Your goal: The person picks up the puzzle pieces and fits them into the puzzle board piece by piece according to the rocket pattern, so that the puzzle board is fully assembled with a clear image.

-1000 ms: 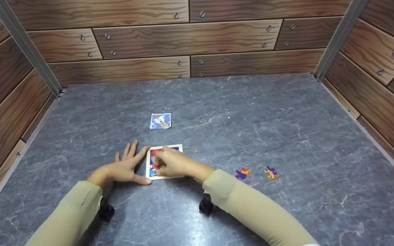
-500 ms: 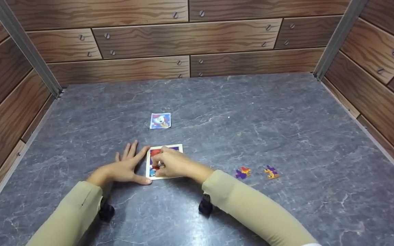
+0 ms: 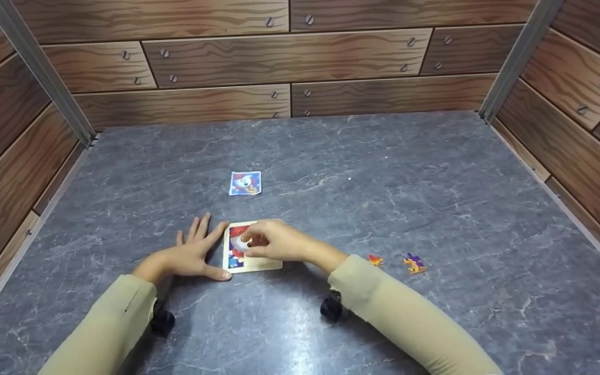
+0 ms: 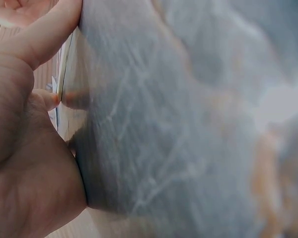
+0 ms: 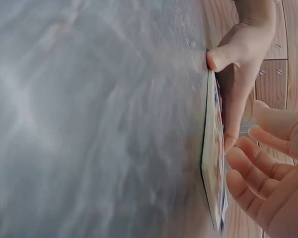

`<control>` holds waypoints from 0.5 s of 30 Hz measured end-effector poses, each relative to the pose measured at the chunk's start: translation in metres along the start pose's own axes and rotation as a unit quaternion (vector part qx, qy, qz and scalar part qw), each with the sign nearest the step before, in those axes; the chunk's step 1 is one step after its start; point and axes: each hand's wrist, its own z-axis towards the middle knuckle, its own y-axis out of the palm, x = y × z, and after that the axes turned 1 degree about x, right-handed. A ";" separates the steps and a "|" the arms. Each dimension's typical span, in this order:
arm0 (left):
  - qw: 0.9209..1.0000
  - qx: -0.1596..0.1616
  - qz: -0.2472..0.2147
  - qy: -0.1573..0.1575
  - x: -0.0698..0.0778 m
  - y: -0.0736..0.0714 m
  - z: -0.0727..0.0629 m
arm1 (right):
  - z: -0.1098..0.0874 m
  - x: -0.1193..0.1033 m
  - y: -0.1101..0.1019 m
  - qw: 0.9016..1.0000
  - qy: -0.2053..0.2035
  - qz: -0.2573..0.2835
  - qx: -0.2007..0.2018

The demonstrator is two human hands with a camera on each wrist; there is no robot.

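Note:
A small jigsaw puzzle board (image 3: 263, 264) with a cream frame lies flat on the table. Colourful pieces fill its left part, showing red, white and blue. My left hand (image 3: 188, 258) is spread on the table at the board's left side, its thumb and forefinger touching the frame's left corners. Above the board hovers my right hand (image 3: 282, 242), its fingers loosely bent and hiding part of the picture. In the right wrist view, thumb and fingers of the right hand (image 5: 268, 163) stand apart, with nothing visible between them.
Two loose jigsaw pieces lie to the right: an orange-red one (image 3: 375, 260), partly behind the right sleeve, and a purple and yellow one (image 3: 414, 263). A picture card (image 3: 245, 183) lies beyond the board. Wood-patterned walls (image 3: 289, 62) enclose the table (image 3: 435, 182).
My right hand has drawn back to the right and lifted off the pieces, its fingers loosening. More of the board's bare cream base shows. The left hand has stayed in place.

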 end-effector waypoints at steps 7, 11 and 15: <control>1.000 -0.002 0.003 -0.005 0.000 0.000 0.001 | -0.017 0.007 -0.014 1.000 -0.004 0.010 0.019; 1.000 -0.004 -0.001 -0.008 -0.001 0.000 0.001 | -0.026 0.011 -0.022 1.000 0.007 0.016 0.022; 1.000 -0.005 -0.003 -0.008 -0.001 0.000 0.001 | -0.035 0.016 -0.029 0.999 0.021 0.018 0.024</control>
